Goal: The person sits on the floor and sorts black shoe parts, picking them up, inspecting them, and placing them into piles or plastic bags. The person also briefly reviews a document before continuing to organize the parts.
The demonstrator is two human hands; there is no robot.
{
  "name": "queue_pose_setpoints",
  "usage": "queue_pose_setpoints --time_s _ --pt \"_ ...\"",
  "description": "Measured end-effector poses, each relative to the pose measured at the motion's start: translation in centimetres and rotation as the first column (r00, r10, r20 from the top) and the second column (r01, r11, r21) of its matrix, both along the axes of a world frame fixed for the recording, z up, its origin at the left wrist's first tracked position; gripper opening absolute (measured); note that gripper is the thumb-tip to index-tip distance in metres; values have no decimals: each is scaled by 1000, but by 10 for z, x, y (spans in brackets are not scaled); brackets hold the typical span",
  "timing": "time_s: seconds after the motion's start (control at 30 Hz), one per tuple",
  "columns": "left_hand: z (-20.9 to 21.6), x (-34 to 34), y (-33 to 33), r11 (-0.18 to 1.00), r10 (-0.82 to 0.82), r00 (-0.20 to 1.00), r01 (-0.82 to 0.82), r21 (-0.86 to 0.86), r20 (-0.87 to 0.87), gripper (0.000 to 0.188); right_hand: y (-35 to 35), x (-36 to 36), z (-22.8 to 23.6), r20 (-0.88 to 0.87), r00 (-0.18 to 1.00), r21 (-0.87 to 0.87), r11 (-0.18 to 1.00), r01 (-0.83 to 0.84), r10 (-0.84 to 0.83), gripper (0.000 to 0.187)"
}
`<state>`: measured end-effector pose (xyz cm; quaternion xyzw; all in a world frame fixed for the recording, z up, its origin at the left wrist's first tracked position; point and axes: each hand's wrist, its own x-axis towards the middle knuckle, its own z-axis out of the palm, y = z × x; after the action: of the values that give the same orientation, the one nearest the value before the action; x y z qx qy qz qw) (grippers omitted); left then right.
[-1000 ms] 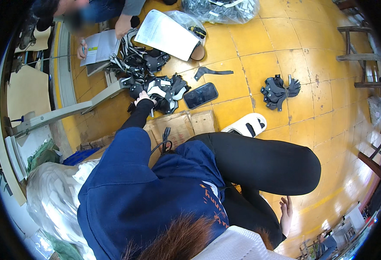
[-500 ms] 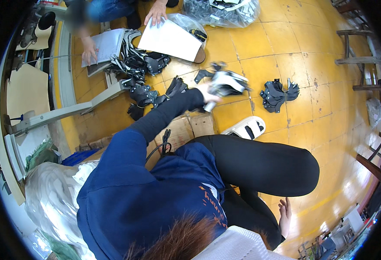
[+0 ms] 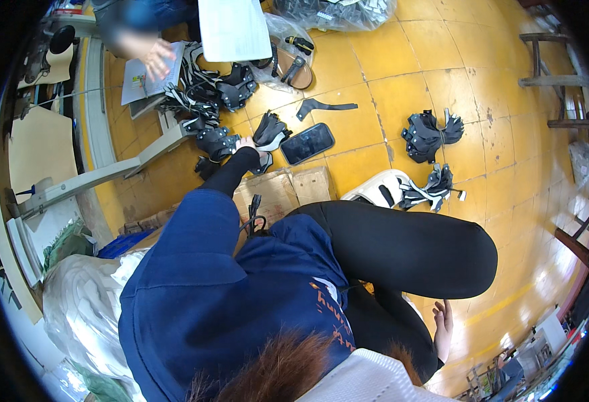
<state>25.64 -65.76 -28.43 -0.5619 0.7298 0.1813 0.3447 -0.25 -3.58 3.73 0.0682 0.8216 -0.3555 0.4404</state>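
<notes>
My left hand (image 3: 245, 143) is at the pile of black strap pieces on the floor. It touches the near left side of a bundle of black and white straps (image 3: 269, 131); its fingers are partly lost among the pieces, so their grip is unclear. Left of it lies another bundle of black straps (image 3: 215, 143). My right hand (image 3: 443, 329) hangs beside my bent leg, fingers stretched out, holding nothing. Two tied strap bundles lie on the right: one black (image 3: 432, 137) on the tiles, one black and white (image 3: 430, 188) against a cream slipper (image 3: 377, 190).
A dark phone (image 3: 308, 143) and a single black strap (image 3: 325, 107) lie on the yellow tiles. Across from me, a person's hand (image 3: 157, 60) is over papers (image 3: 140, 79); a white sheet (image 3: 235, 30) is near a sandal (image 3: 298, 72). A metal frame (image 3: 93, 179) stands left; cardboard (image 3: 275, 195) lies near.
My left hand has let go of the black and white bundle, now by the slipper, and moved left to the pile. The phone is uncovered. The other person's white sheet has moved away, exposing the sandal.
</notes>
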Motion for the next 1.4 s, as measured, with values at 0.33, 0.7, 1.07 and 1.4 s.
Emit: queue_pose_setpoints --time_s 0.33,0.7,1.07,1.4 --pt "30 -86 -4 984 177 798 -159 81 -576 87 -2 -1 3 4 1000 27 999 29 -29 44" --pt "79 -253 150 346 584 505 553 758 -635 52 -4 -4 7 17 998 45 997 -55 54 48" --pt "10 18 -29 800 209 974 -222 -558 -88 45 -2 0 5 22 1000 62 998 -1 -1 45" --pt "-1 78 -38 845 513 858 -510 -163 -28 77 5 3 1 24 1000 27 1000 -13 13 48"
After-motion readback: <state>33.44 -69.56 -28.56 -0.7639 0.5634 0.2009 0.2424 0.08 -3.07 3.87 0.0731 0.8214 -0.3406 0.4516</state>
